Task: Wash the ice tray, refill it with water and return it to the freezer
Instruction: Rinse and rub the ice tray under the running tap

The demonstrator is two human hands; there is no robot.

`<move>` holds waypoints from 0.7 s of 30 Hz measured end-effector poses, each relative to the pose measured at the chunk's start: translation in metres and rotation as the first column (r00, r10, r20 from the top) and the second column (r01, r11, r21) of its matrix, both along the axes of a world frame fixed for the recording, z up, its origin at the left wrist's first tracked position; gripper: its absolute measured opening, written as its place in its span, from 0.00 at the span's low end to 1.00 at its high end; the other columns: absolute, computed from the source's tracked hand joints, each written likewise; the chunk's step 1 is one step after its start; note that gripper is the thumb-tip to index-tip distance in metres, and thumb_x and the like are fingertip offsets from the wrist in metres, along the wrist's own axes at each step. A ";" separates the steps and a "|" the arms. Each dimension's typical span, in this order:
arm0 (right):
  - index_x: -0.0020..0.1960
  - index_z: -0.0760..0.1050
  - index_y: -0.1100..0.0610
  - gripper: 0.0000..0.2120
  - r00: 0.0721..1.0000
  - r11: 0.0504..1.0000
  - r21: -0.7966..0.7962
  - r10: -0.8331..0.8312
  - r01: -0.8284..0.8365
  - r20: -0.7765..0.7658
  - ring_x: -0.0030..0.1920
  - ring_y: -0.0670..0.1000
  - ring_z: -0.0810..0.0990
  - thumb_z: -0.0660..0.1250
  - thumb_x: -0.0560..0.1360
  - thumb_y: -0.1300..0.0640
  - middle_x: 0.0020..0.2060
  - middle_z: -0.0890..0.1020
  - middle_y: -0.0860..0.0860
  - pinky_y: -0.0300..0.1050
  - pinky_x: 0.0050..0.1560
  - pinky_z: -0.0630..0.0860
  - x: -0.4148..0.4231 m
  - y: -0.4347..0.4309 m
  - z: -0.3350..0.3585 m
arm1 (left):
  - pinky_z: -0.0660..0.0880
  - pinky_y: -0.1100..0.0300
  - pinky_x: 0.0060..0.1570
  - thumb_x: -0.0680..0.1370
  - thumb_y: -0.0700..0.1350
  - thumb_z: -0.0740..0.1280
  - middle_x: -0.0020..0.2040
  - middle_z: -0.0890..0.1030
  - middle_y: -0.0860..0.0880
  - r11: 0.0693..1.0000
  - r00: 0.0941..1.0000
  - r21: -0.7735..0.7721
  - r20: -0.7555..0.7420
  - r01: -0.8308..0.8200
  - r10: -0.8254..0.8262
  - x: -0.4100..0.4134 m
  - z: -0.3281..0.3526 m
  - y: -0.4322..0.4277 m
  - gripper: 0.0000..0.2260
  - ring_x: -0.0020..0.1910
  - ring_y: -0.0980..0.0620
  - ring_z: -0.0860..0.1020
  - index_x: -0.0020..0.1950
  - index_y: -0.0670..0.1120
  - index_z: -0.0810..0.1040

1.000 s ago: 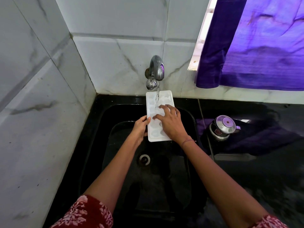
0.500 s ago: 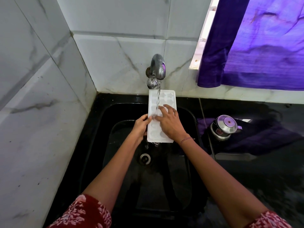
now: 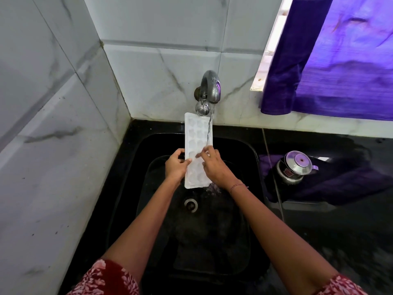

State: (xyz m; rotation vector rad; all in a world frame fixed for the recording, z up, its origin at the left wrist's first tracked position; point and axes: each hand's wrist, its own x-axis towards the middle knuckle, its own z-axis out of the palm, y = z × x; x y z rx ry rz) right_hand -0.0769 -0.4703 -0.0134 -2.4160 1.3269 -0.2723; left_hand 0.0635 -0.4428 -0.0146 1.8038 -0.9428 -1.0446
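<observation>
1. Sink (image 3: 136,199): a black basin set in a dark counter. The work is carried out over it, above the drain (image 3: 191,204).
2. Ice tray (image 3: 196,133): white and long, held over the basin. Its far end sits just below the tap (image 3: 209,88) and its near end is lower, with water running off it.
3. Left hand (image 3: 175,165): grasps the tray's left long edge, thumb on the rim.
4. Right hand (image 3: 214,167): fingers are extended and rest across the compartments, not clenched.
5. Water stream (image 3: 209,128): thin, landing on the tray's right-hand row.
6. Assessment: washing is under way. The tray is judged to be light, thin plastic that is liable to flex and slippery when wet. It will be heavier and prone to spill once filled. Recommended hold is both long edges, kept level.
</observation>
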 end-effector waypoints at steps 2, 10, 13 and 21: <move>0.68 0.68 0.60 0.18 1.000 0.997 0.070 -0.012 0.013 -0.015 0.64 0.55 0.66 0.56 0.79 0.65 0.66 0.64 0.56 0.46 0.68 0.65 0.000 0.003 -0.004 | 0.78 0.54 0.45 0.75 0.40 0.68 0.43 0.82 0.46 1.000 0.982 -0.015 0.190 0.007 -0.004 0.004 0.001 0.003 0.10 0.42 0.48 0.81 0.55 0.47 0.77; 0.63 0.73 0.62 0.15 0.990 0.980 0.145 -0.132 0.138 -0.050 0.51 0.57 0.75 0.55 0.78 0.66 0.56 0.71 0.57 0.45 0.51 0.72 0.006 0.003 -0.012 | 0.74 0.58 0.48 0.75 0.40 0.67 0.46 0.82 0.49 0.998 0.920 -0.041 0.392 0.039 -0.020 0.007 0.002 0.017 0.09 0.45 0.49 0.80 0.54 0.49 0.77; 0.57 0.75 0.63 0.13 0.981 0.976 0.103 -0.189 0.192 -0.042 0.48 0.57 0.77 0.56 0.77 0.68 0.52 0.72 0.57 0.45 0.48 0.73 0.005 0.001 -0.011 | 0.71 0.60 0.47 0.76 0.41 0.67 0.44 0.80 0.50 0.999 0.921 -0.007 0.387 0.037 -0.031 0.008 0.004 0.021 0.09 0.43 0.52 0.77 0.55 0.48 0.75; 0.65 0.73 0.58 0.19 0.979 0.978 0.064 -0.198 0.200 -0.038 0.51 0.55 0.73 0.59 0.77 0.68 0.54 0.71 0.56 0.41 0.54 0.74 -0.001 0.002 -0.014 | 0.80 0.43 0.47 0.75 0.41 0.67 0.45 0.81 0.45 0.988 0.999 0.153 0.043 0.020 -0.027 0.019 -0.004 0.026 0.07 0.45 0.45 0.81 0.49 0.52 0.73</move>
